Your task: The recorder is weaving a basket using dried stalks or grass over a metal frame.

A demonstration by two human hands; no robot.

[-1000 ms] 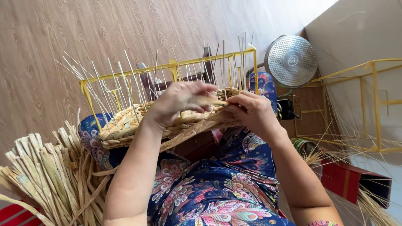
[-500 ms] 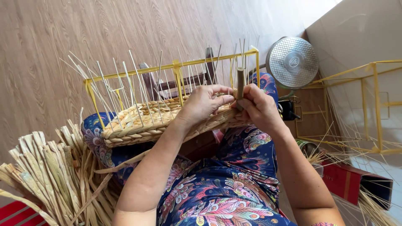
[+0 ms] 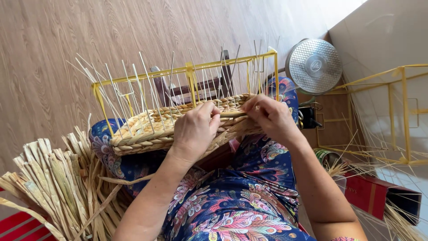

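**Woven band rises a few rows on wire-framed basket, most of the height still bare**

A bundle of dried flat leaves (image 3: 53, 187) lies at the person's left knee, its lower end cut off by the frame's bottom-left corner. Across the lap, on a flower-patterned dress (image 3: 232, 209), rests the half-made basket (image 3: 147, 131), tilted slightly on the knees. The left hand (image 3: 194, 131) curls over the woven rim, fingers closed on the plaited strand (image 3: 232, 114). The right hand (image 3: 272, 118) pinches the same strand just beside it, thumb and fingertips shut. Which hand bears the pull cannot be told.

By the look of it, only a low band of thick twisted rows is done along the bottom of the yellow wire frame (image 3: 187, 69). Above it, thin upright stakes (image 3: 147, 93) stand uncovered up to the top rail, so most of the wall appears left to weave. The basket's far side and its base are hidden behind the near wall and the hands.

Farther off on the wooden floor (image 3: 53, 53) stand a dark wooden stool (image 3: 209, 85), partly screened by the stakes, a round metal lid (image 3: 314, 64) and a second, empty yellow frame (image 3: 397, 111), cropped at the right edge. A red box (image 3: 374, 196) sits beside it.
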